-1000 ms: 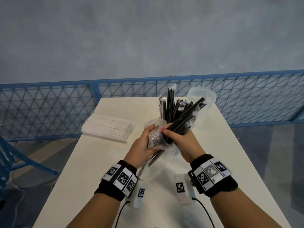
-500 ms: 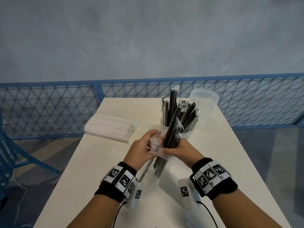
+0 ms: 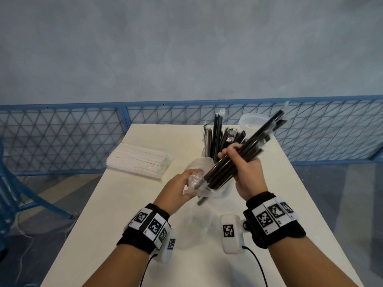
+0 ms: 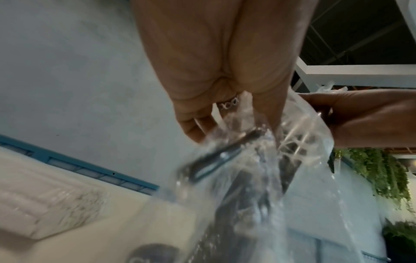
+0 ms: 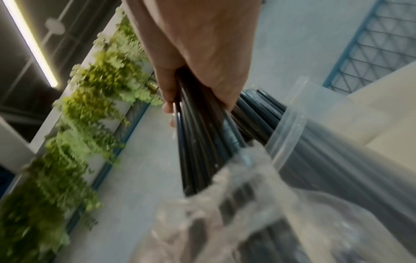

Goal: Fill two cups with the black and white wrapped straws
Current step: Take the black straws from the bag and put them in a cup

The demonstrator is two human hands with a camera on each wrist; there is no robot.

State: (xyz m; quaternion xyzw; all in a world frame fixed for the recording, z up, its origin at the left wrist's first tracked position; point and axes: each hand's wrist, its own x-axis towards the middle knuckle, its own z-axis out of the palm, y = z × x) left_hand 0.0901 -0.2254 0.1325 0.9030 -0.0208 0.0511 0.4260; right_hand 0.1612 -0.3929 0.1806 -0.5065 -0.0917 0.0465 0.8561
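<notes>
Our right grip (image 3: pixel 244 172) clasps the black straws (image 3: pixel 238 160), slanting up-right past it; our left grip (image 3: pixel 176 189) pinches their clear bag (image 3: pixel 196 183) below.

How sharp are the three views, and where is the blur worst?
Head view: sharp, evenly lit, with wide-angle bending at the edges. Left wrist view: the clear plastic bag and the table are smeared. Right wrist view: the black straws and hanging plants are streaked.
</notes>
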